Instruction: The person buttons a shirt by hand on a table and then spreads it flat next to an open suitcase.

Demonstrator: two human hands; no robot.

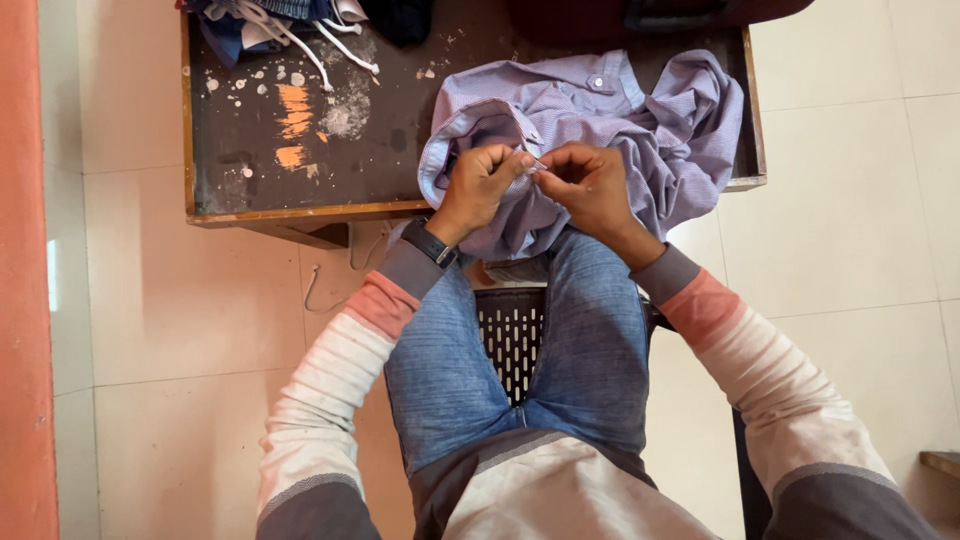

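Left hand (478,187) and right hand (590,183) meet over the shirt (600,130), which is bunched on the surface (300,170) edge and drapes to the lap. Fingers of both hands are pinched shut on a fold of shirt fabric, tips nearly touching. Judgement: keep the fabric taut between the 2 pinches and work close to the fingertips. Whatever small item sits between the fingertips is too small to identify; a needle or thread cannot be confirmed.
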